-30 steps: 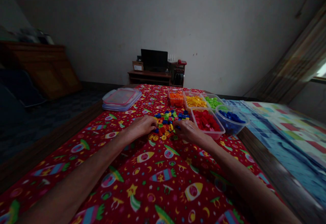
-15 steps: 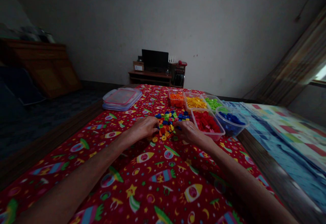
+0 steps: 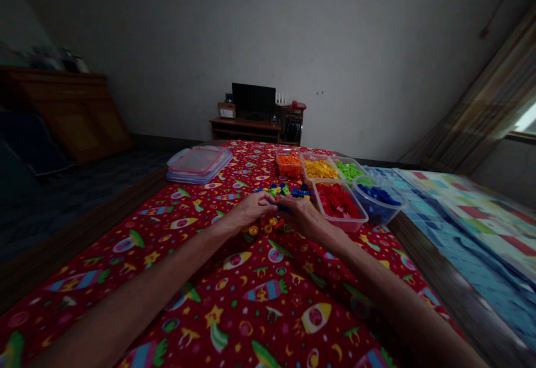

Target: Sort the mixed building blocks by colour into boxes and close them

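Note:
My left hand [image 3: 253, 210] and my right hand [image 3: 302, 215] come together over a pile of small plastic toy blocks [image 3: 288, 191] of mixed colours. The left fingers are pinched on a small blue block, of which only a bit shows. My right hand is curled over more blue blocks [image 3: 285, 209], mostly hidden under its fingers. Just in front of the hands lie yellow wheel-like pieces [image 3: 253, 230], with orange and green pieces near them. To the right stands a clear tub of red blocks [image 3: 337, 200].
Behind the red tub are tubs of orange blocks [image 3: 288, 158], yellow blocks [image 3: 320, 169] and green blocks [image 3: 347, 170]. A round tub [image 3: 383, 211] holds blue blocks. Stacked lids [image 3: 196, 162] lie at the left on the red patterned cloth [image 3: 201, 306].
Both hands have moved inward from the two sides of the pile and now meet above it. The left moved right, the right slightly left. The tubs stay in place.

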The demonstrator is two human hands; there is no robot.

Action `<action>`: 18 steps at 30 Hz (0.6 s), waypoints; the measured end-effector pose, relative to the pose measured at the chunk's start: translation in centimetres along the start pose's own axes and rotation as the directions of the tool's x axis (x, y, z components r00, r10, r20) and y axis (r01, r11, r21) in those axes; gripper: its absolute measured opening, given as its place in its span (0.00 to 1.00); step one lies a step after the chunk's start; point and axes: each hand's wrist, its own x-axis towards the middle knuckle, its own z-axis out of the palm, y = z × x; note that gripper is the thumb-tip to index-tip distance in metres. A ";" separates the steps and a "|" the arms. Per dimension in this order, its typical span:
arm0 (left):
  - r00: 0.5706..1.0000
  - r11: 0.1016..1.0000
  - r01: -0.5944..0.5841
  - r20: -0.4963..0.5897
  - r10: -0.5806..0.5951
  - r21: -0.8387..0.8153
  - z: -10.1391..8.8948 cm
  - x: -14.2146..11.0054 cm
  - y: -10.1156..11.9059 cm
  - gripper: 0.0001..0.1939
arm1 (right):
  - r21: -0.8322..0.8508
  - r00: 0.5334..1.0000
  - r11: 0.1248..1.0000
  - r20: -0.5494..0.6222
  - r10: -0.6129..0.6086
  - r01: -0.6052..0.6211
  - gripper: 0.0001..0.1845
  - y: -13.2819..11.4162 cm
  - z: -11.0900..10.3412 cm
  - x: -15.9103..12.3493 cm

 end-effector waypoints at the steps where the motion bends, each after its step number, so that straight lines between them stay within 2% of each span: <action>1: 1.000 1.000 -0.005 -0.012 0.005 0.008 -0.1 0.0 0.0 0.25 | -0.037 1.000 0.999 -0.009 0.008 -0.009 0.09 0.2 -0.2 0.1; 3: 0.996 0.996 -0.047 -0.066 0.052 0.078 -0.5 0.1 0.2 0.23 | -0.122 0.997 0.990 -0.044 0.058 -0.063 0.09 0.9 -1.2 0.1; 5: 0.981 0.974 -0.107 -0.140 0.136 0.197 -1.1 0.2 0.4 0.19 | -0.205 0.983 0.966 -0.127 0.134 -0.158 0.10 1.9 -3.1 0.0; 7: 0.957 0.935 -0.152 -0.189 0.221 0.321 -1.4 0.2 0.5 0.15 | -0.272 0.948 0.925 -0.247 0.199 -0.265 0.10 3.4 -5.6 -0.5; 9: 0.933 0.882 -0.197 -0.193 0.302 0.429 -1.2 0.0 0.6 0.12 | -0.322 0.896 0.869 -0.366 0.251 -0.375 0.11 5.3 -8.0 -1.4; 11: 0.908 0.802 -0.283 -0.123 0.401 0.525 -0.3 -0.4 0.8 0.10 | -0.345 0.842 0.812 -0.449 0.299 -0.472 0.13 7.5 -9.9 -2.6; 14: 0.836 0.651 -0.494 0.111 0.537 0.577 1.9 -1.2 1.3 0.10 | -0.365 0.760 0.715 -0.543 0.357 -0.596 0.15 10.8 -11.3 -4.6; 16: 0.763 0.544 -0.625 0.290 0.578 0.560 3.8 -1.5 1.6 0.11 | -0.377 0.733 0.669 -0.559 0.387 -0.640 0.18 12.3 -11.5 -5.6; 17: 0.739 0.503 -0.659 0.353 0.574 0.560 4.8 -1.5 1.6 0.11 | -0.382 0.730 0.660 -0.562 0.389 -0.646 0.19 12.7 -11.5 -5.9; 18: 0.735 0.476 -0.661 0.373 0.566 0.580 5.7 -1.4 1.6 0.12 | -0.387 0.731 0.659 -0.565 0.383 -0.645 0.20 13.0 -11.4 -6.0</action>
